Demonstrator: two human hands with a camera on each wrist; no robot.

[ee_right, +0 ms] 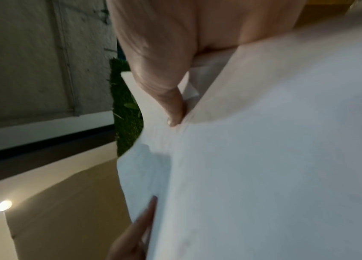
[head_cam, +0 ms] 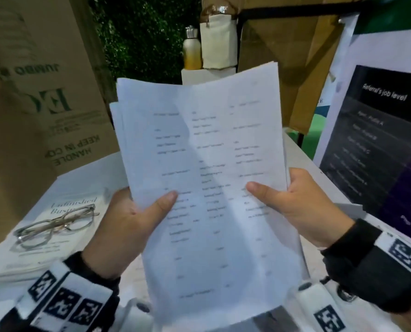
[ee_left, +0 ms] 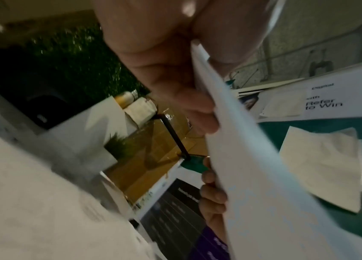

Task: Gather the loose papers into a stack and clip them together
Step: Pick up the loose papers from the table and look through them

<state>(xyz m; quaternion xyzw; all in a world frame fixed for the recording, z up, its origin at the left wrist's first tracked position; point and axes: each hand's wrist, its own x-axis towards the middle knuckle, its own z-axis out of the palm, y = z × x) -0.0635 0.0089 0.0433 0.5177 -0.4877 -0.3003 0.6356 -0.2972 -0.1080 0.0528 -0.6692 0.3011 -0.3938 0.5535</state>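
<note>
The worktop carries a book with glasses lying on it at the left. The papers are held upright above the worktop, their top edges uneven. The left hand and right hand each pinch a side edge, thumb in front and fingers behind. The sheets are light, thin and limp, and likely to slide over one another; grip both side edges firmly. No clip is visible.
</note>
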